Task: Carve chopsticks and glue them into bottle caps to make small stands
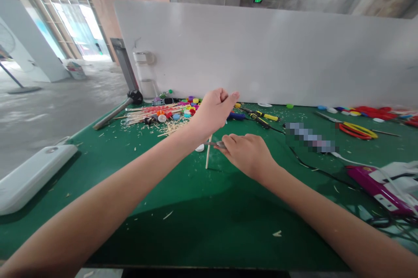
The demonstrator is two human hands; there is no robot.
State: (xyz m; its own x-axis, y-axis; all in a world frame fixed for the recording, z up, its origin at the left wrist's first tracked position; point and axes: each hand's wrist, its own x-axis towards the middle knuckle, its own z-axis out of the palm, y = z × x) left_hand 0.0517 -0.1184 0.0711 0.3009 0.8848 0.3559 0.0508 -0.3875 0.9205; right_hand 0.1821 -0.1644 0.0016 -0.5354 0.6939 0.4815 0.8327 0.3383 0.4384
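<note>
My left hand [215,110] is closed in a fist around the upper end of a thin wooden stick [208,156]. The stick stands nearly upright, its lower end at or just above the green tabletop; I cannot tell whether it touches. Fingers wrapped, my right hand [248,154] grips a small metal knife [220,144], whose handle is mostly hidden. Its narrow blade points left and crosses the stick just below my left hand. Behind the stick lies a white bottle cap [200,148]. Pale wood shavings [173,128] are heaped beyond my left forearm.
Red-and-white sticks [152,112] and coloured caps lie at the back left. A hammer [114,112] rests along the left edge. Scissors [354,129], a soldering iron [257,118] and a purple power strip [375,189] with cables occupy the right. A white panel [261,51] stands behind.
</note>
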